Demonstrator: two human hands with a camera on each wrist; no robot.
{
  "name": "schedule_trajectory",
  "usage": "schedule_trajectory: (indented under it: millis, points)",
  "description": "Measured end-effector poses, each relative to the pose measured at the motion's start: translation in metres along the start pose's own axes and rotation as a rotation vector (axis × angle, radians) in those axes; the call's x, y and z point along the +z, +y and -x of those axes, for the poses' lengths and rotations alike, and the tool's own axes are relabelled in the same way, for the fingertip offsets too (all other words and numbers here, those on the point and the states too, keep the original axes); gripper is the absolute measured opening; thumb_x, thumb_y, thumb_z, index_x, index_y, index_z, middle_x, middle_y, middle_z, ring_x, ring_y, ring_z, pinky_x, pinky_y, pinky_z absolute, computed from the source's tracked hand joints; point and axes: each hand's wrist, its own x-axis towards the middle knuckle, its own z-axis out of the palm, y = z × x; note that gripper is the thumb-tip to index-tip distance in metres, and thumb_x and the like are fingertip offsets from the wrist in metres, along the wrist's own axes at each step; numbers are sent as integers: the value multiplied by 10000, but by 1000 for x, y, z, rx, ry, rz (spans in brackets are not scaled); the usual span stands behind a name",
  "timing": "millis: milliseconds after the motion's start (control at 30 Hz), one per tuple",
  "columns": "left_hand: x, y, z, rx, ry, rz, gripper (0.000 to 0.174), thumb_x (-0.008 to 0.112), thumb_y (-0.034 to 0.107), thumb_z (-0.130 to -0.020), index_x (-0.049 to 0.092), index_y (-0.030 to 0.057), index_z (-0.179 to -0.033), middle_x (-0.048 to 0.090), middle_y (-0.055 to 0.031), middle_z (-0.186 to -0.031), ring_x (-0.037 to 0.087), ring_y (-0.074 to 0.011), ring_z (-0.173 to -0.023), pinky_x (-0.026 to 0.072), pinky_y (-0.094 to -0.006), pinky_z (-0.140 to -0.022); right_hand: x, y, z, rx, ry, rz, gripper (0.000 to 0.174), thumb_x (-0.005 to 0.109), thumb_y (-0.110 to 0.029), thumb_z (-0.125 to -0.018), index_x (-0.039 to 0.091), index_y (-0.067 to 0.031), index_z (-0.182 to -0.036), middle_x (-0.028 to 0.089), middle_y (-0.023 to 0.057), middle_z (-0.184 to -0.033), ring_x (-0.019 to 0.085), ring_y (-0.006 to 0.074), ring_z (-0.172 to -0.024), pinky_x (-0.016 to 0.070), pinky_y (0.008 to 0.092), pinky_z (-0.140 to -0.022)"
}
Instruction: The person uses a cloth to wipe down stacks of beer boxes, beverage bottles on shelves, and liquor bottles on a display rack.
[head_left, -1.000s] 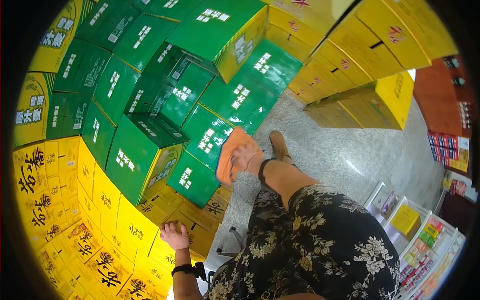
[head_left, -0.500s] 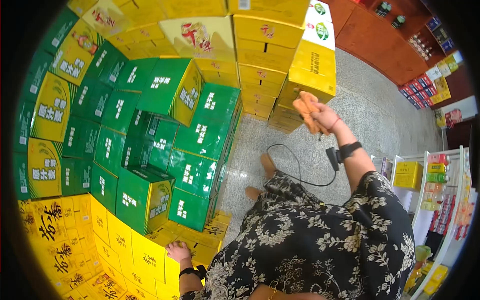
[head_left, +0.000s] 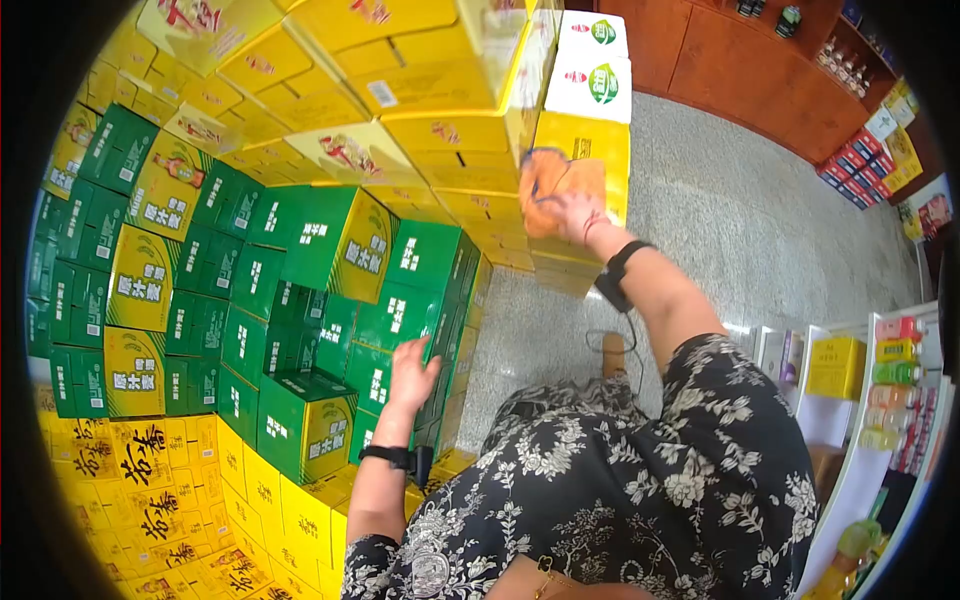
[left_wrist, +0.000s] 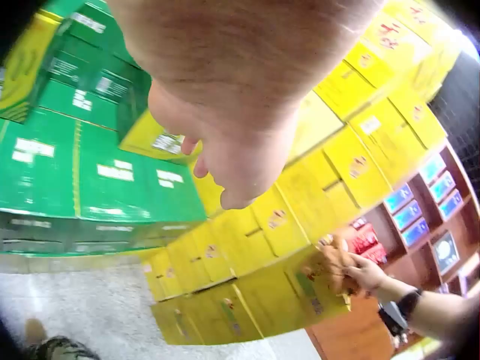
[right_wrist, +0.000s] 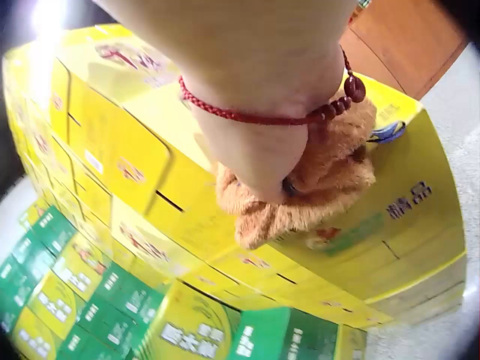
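My right hand (head_left: 578,216) holds an orange cloth (head_left: 550,178) against a yellow carton (head_left: 612,150) at the end of a stack. In the right wrist view the fuzzy cloth (right_wrist: 304,206) is bunched beneath the hand, by the carton's edge, and most of the fingers are hidden. A blue bit (right_wrist: 388,133) shows at the cloth's border. Raised over the green cartons (head_left: 400,315), my left hand (head_left: 408,375) holds nothing, its fingers loosely bent. From the left wrist view, the cloth (left_wrist: 336,266) appears far off at the yellow stack's corner.
Tall yellow cartons (head_left: 440,130) rise behind the green ones, with more yellow cartons (head_left: 280,510) at lower left. White cartons (head_left: 590,85) sit beyond the cloth. Grey floor (head_left: 700,200) runs past a wooden cabinet (head_left: 740,70); a white shelf (head_left: 850,470) holds bottles at right.
The right hand has carried the cloth from the green cartons across to the yellow carton. My left hand has lifted off the yellow cartons and moved forward. The view has turned right.
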Motion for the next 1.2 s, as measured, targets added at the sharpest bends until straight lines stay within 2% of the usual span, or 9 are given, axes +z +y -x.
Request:
schedule_trajectory:
  millis: [167, 233, 300, 467, 633, 833, 967, 1000, 1200]
  points:
    - [22, 145, -108, 240, -29, 25, 477, 655, 177, -797, 528, 40, -1236, 529, -187, -1206, 452, -358, -1167, 359, -423, -1025, -24, 43, -13, -150, -71, -193, 564, 644, -282, -780, 475, -340, -1315, 433, 26, -1373, 362, 264, -1306, 311, 475, -1051]
    - [36, 188, -144, 291, -47, 5, 480, 656, 176, -794, 526, 37, -1235, 527, -186, -1204, 452, -358, -1166, 360, -423, -1024, -35, 84, -30, -111, -113, -156, 552, 616, -271, -803, 465, -327, -1331, 426, 41, -1381, 362, 267, -1309, 307, 459, -1062]
    - [48, 222, -177, 383, -82, -36, 516, 646, 164, -791, 497, 31, -1267, 512, -201, -1217, 434, -371, -1181, 351, -428, -1033, -46, 130, -44, 145, -141, -131, 533, 583, -266, -825, 461, -297, -1343, 419, 52, -1394, 367, 271, -1308, 320, 449, -1059]
    - [87, 267, -252, 226, -95, 13, 470, 628, 160, -804, 528, 31, -1244, 524, -206, -1218, 457, -371, -1164, 369, -422, -1014, -23, 172, -69, 235, -104, -259, 514, 564, -282, -839, 468, -276, -1344, 418, 57, -1401, 359, 275, -1316, 313, 440, -1072]
    - [126, 271, -294, 108, -1, -3, 206, 628, 141, -792, 604, 31, -965, 599, -167, -978, 540, -352, -975, 423, -436, -890, -54, 121, -33, -206, -270, -254, 464, 592, -304, -830, 537, -251, -1288, 456, 48, -1369, 366, 258, -1315, 289, 426, -1093]
    - [145, 252, -306, 65, 63, 234, 105, 617, 127, -770, 546, 49, -771, 547, -136, -820, 495, -337, -826, 400, -433, -758, -39, 140, -48, -332, -230, -263, 498, 660, -284, -779, 561, -253, -1266, 463, 44, -1356, 371, 256, -1309, 280, 429, -1091]
    - [155, 249, -313, 84, 261, 174, 138, 610, 150, -790, 524, 47, -753, 526, -141, -787, 482, -335, -801, 382, -448, -744, -35, 155, -61, -288, -162, -245, 506, 622, -272, -803, 528, -248, -1300, 459, 50, -1359, 372, 258, -1307, 273, 431, -1097]
    - [158, 248, -317, 84, 308, 135, 147, 605, 163, -802, 520, 49, -762, 524, -150, -797, 480, -347, -803, 381, -452, -751, -48, 165, -67, -271, -225, -207, 410, 493, -229, -873, 547, -249, -1279, 427, 60, -1401, 351, 251, -1332, 263, 427, -1103]
    - [158, 274, -323, 111, 356, -69, 152, 630, 176, -803, 521, 72, -820, 506, -138, -854, 470, -348, -861, 375, -441, -777, -42, 278, -144, 23, -111, -145, 474, 530, -228, -850, 497, -232, -1323, 421, 79, -1403, 363, 272, -1318, 287, 440, -1085]
